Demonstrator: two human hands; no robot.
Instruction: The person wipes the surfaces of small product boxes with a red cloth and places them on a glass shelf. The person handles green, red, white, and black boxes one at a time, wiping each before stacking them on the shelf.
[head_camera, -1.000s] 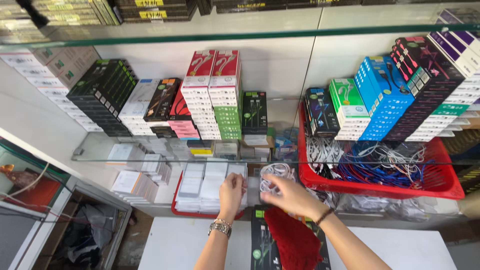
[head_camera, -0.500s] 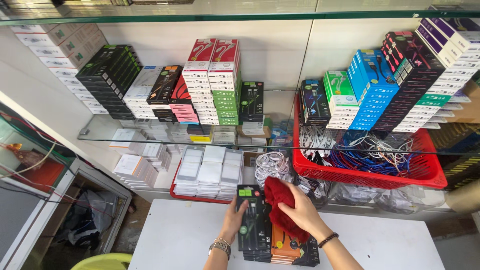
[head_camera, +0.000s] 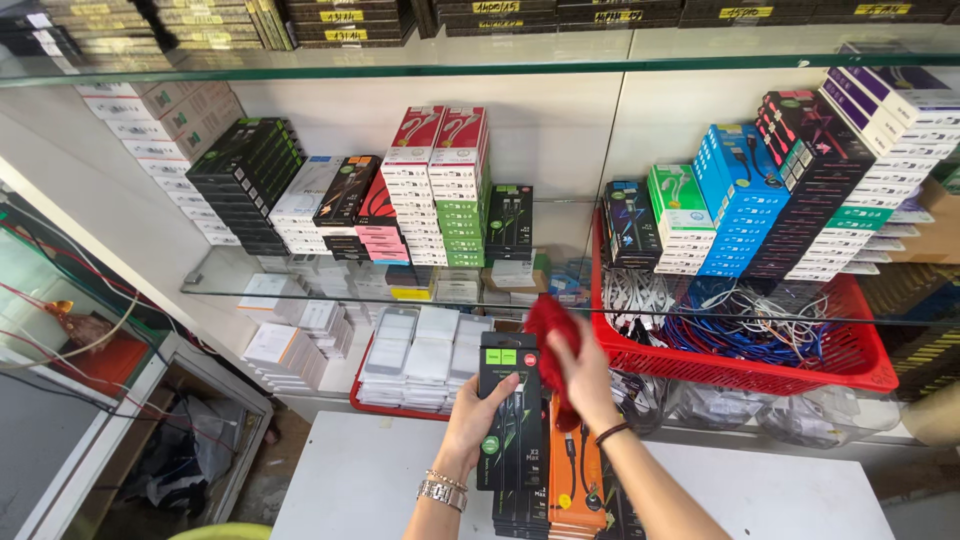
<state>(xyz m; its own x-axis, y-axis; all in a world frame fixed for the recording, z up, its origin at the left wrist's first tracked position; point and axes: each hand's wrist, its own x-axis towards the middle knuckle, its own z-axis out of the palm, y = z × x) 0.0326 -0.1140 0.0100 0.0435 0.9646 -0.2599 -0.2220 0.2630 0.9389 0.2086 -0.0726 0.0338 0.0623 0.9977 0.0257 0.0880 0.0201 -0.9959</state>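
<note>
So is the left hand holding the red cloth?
No, the left hand grips a black cable box; the right hand holds the red cloth.

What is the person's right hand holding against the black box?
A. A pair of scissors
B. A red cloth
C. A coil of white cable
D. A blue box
B: the right hand grips a red cloth beside the black box, which the left hand holds upright over a stack of boxes on the white table.
</note>
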